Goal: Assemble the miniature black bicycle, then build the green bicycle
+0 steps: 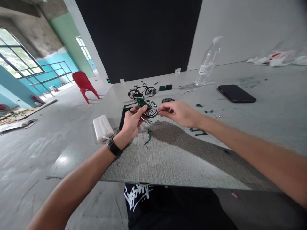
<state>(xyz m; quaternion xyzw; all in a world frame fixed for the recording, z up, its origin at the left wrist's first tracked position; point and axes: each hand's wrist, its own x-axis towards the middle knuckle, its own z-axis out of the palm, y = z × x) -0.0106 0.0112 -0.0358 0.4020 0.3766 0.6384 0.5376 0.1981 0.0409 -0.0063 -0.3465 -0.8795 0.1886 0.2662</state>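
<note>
My left hand [131,123] is closed around a small green model bicycle [145,107], partly assembled, with one spoked wheel showing above my fingers. My right hand [178,113] is pinched at the wheel's right side, its fingertips pressed together on something too small to make out. Both hands hover just above the grey table [168,159]. A loose black wheel [168,100] lies flat behind my right hand. A curved green part [148,137] lies below my left hand, and other green parts [199,131] lie under my right wrist.
A finished black model bicycle [142,91] stands farther back, with two small dark blocks [165,87] beside it. A white case [103,127] lies left. A clear plastic bottle [208,62] and a black phone [236,93] are at the right. A red chair [83,83] stands off the table.
</note>
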